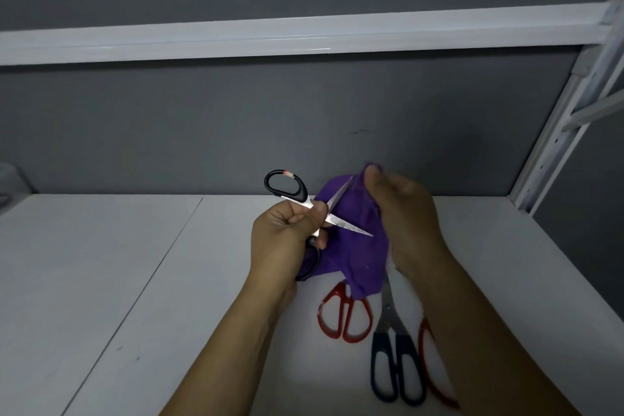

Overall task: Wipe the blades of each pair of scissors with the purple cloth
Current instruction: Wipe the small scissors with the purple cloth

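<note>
Left hand (287, 236) grips black scissors (334, 220), blades splayed rightward, right hand (401, 213) pinches purple cloth (358, 250)

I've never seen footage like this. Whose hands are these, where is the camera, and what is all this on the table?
There is no machine here. These are a person's two bare hands, filmed by one wide-angle camera worn on their head, looking forward and down. The left hand grips a pair of black-handled scissors near the pivot, with the blades spread open. The right hand holds a purple cloth pinched around the upper blade, apparently wiping it. More scissors lie below on the white table: a red-handled pair, a dark-handled pair, and another red handle partly hidden behind the right forearm.
</note>
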